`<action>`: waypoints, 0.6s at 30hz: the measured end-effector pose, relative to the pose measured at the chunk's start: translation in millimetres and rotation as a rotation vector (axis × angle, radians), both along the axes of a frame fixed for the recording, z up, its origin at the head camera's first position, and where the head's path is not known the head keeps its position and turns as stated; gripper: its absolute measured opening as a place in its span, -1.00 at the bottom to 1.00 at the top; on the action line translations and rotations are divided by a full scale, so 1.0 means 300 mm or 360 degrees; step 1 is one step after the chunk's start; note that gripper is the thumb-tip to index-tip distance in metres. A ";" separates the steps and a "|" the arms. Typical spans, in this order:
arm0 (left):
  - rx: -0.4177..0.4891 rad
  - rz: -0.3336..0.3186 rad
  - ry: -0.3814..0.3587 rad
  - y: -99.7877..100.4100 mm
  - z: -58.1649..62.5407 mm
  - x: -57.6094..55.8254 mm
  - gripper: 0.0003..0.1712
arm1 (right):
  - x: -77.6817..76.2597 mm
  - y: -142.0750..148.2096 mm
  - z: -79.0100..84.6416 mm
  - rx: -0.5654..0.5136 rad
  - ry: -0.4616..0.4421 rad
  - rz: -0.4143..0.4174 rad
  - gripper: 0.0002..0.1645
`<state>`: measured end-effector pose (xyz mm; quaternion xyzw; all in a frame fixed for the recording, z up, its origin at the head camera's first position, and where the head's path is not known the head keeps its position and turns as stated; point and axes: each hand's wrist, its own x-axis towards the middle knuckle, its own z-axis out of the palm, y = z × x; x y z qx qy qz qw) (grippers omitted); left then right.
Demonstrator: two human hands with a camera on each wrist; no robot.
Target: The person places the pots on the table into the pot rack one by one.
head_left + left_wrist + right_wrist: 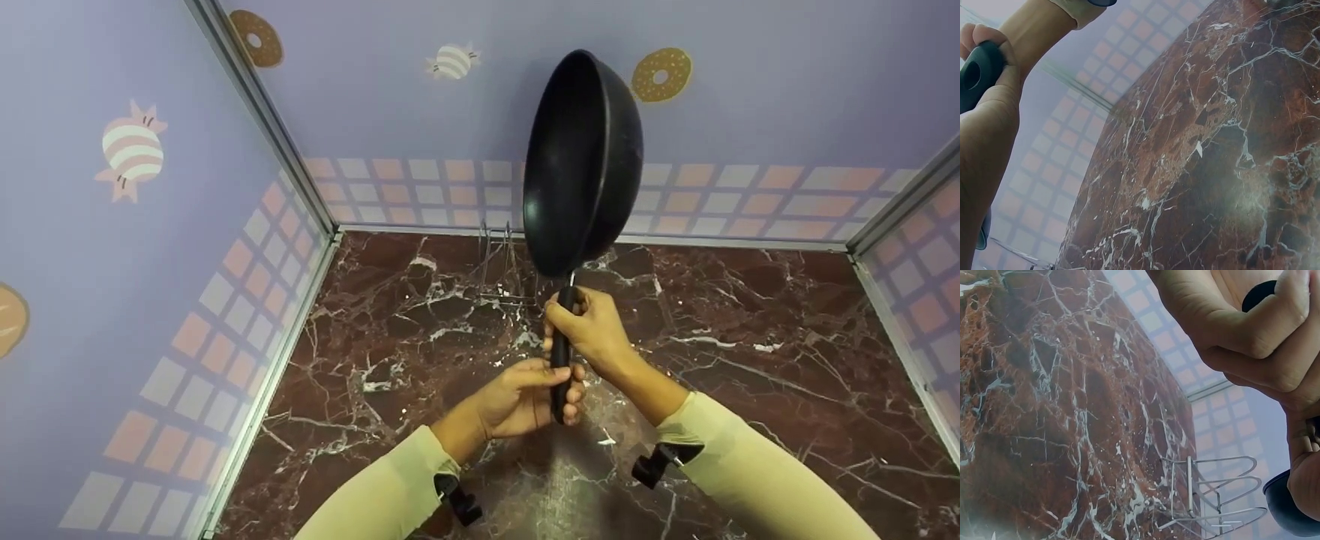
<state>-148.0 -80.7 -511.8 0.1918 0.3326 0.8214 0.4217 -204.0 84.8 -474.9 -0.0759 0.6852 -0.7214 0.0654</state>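
A black frying pan (622, 165) with deep, curved sides is held up in the head view, its bowl upright above the hands and its inside facing left. My right hand (592, 326) grips the upper part of the black handle, close to the pan. Lower down, my left hand (525, 397) holds the handle's end between thumb and fingers. In the left wrist view the handle end (982, 70), with its hanging hole, pokes out of a hand. The right wrist view shows curled fingers (1275, 349) around the handle and part of the pan (1292, 506) below.
A wire rack (495, 262) stands on the dark red marbled countertop (375, 337) near the back wall, partly behind the pan; its loops show in the right wrist view. Patterned lilac walls (390, 97) enclose the back and both sides.
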 end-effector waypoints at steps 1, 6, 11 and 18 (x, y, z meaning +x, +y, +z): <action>-0.0004 0.0008 -0.0004 -0.005 0.001 -0.001 -0.81 | -0.002 -0.007 0.000 0.0003 0.0008 0.0001 -0.90; -0.0006 0.0040 -0.0014 -0.027 0.001 -0.004 -0.81 | -0.012 -0.040 0.000 0.0039 0.0032 -0.0011 -0.90; -0.0016 0.0082 -0.0045 -0.050 -0.002 -0.003 -0.80 | -0.019 -0.070 -0.004 0.0076 0.0032 -0.0008 -0.92; -0.0047 0.0108 -0.0059 -0.082 -0.001 -0.010 -0.79 | -0.030 -0.113 -0.008 0.0169 0.0066 -0.0058 -0.92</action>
